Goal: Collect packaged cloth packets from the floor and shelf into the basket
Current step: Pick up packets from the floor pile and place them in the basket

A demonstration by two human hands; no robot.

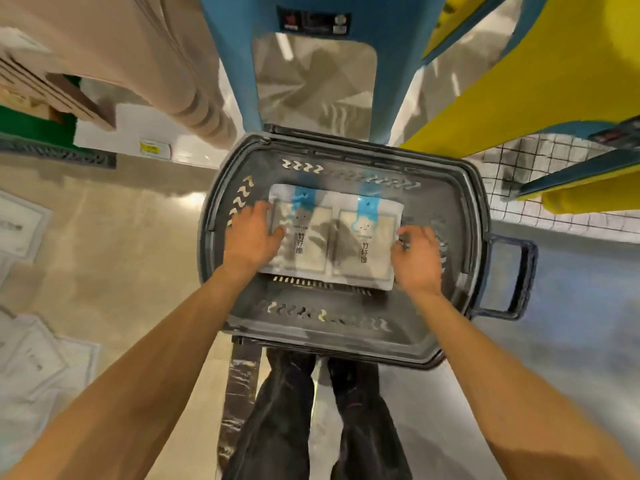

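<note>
Looking straight down into a dark grey basket [346, 327] on the floor, just ahead of the legs. Two cloth packets lying flat on its bottom, side by side and touching: left packet [304, 233], right packet [363, 251]. Each with its long axis running 12 to 6 o'clock, blue hang-tab end toward 12, printed face up. Laid flat and edge to edge, likely to fill the bottom evenly and leave room for more on top.

Left hand [251, 237] at the 9 o'clock edge of the left packet, palm down, fingers spread loosely over the packet's margin, pressing or nudging rather than clamping. Right hand [417, 258] at the 3 o'clock edge of the right packet, fingers curled at its border; whether pinching the film or only touching, cannot tell. Both hands bracketing the pair from outside, apparently to square them up against each other.

More pale packets [38, 362] scattered on the floor [131, 244] toward 8 and 9 o'clock, well apart from the basket, not yet collected. Basket handle [512, 278] sticking out at 3 o'clock.
</note>
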